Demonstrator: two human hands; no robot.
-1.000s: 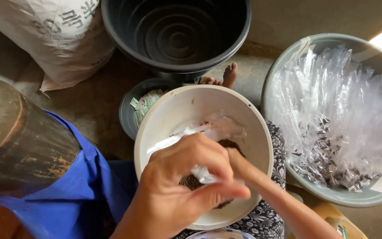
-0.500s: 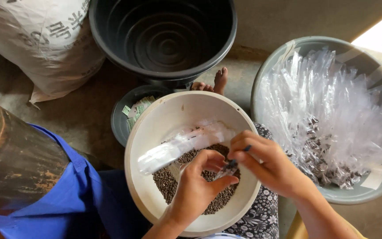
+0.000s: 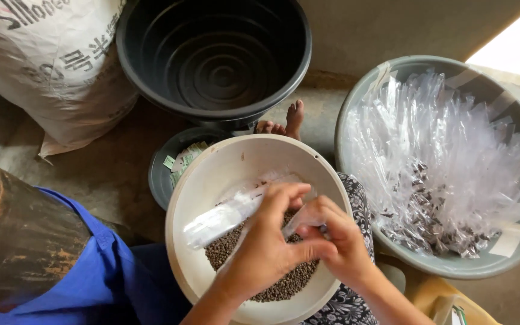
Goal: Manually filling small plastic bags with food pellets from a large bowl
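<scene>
A cream plastic bowl [image 3: 212, 174] sits in my lap, holding small dark round seeds [image 3: 227, 250] at its bottom. Both hands meet over it. My left hand [image 3: 266, 253] and my right hand [image 3: 338, 238] pinch one end of a long narrow clear plastic bag [image 3: 224, 216], which stretches to the left above the seeds. Whether seeds are inside the bag I cannot tell.
A grey basin [image 3: 356, 108] at the right is full of clear bags with dark seeds in them. A large black tub [image 3: 151, 84] stands behind the bowl, a small dark dish [image 3: 160, 180] with paper slips beside it. A printed sack [image 3: 49, 66] lies far left, blue cloth [image 3: 85, 283] near left.
The view has shifted, so the bowl sits lower and more central. My left hand has dropped from above the bowl, and both hands now close together on the bag's end.
</scene>
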